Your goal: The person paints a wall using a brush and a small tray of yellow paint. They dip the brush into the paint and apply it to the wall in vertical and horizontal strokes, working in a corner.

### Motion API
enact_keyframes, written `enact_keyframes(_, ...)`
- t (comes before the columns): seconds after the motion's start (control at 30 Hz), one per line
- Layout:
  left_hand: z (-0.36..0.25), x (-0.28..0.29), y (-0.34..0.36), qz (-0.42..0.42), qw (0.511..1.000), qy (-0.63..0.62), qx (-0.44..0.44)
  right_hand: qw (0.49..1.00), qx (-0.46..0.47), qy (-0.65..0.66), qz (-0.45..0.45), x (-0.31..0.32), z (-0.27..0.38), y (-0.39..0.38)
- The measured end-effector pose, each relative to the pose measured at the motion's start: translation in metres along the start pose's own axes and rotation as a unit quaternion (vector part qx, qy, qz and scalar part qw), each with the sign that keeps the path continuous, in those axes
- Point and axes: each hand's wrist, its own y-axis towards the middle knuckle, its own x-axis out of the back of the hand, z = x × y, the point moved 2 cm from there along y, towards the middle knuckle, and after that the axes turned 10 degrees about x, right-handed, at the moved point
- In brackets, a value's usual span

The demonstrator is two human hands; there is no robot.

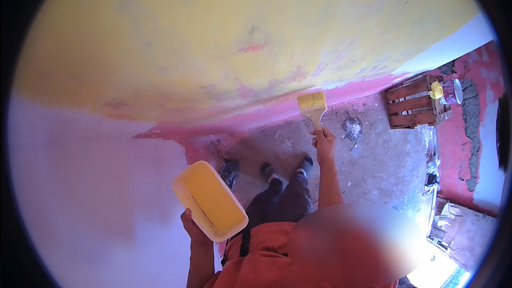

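Note:
My left hand (192, 224) grips a rectangular plastic tub (210, 197) of yellow paint at the lower left, with a stick-like line across its inside that I cannot make out clearly. My right hand (324, 140) holds a wide paintbrush (312, 104) by its handle, bristles up and coated in yellow. The bristles lie over or close to the pink band (352, 88) along the foot of the wall (224, 32), which is patchily painted yellow above; whether they touch it I cannot tell.
A wooden crate (408, 112) with a small bucket (451, 92) stands at the right, beside a red wall (480, 133) with grey patches. A pale wall (85, 192) fills the left. My feet are on the dusty concrete floor (362, 165). A worn board (469, 234) is at lower right.

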Motion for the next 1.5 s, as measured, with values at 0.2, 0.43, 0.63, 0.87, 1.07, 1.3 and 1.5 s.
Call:
enact_keyframes(0.2, -0.002, 0.001, 0.002, 0.036, 0.999, 0.016, -0.003, 0.988, -0.033, -0.150, 0.028, 0.010, -0.103, 0.072)
enact_keyframes(0.43, 0.008, 0.029, -0.008, 0.023, 0.999, -0.022, 0.003, 0.995, 0.004, -0.014, 0.097, -0.064, 0.003, -0.009)
enact_keyframes(0.63, 0.004, 0.021, -0.006, 0.021, 1.000, -0.002, -0.010, 0.980, 0.167, 0.043, 0.100, -0.054, 0.061, -0.045)
enact_keyframes(0.87, 0.004, 0.021, -0.013, 0.001, 1.000, -0.022, 0.009, 0.972, 0.146, -0.158, 0.091, -0.042, -0.102, 0.035)
enact_keyframes(1.07, 0.006, 0.032, -0.014, 0.021, 1.000, -0.021, 0.001, 0.982, -0.049, -0.165, 0.082, -0.026, -0.162, 0.043)
enact_keyframes(1.3, 0.011, 0.037, -0.017, 0.008, 0.999, -0.035, -0.002, 0.992, -0.080, 0.000, 0.097, -0.069, -0.030, 0.016)
enact_keyframes(1.5, 0.011, 0.032, -0.006, 0.038, 0.999, -0.038, -0.005, 0.982, 0.092, 0.107, 0.124, -0.054, 0.069, -0.048)
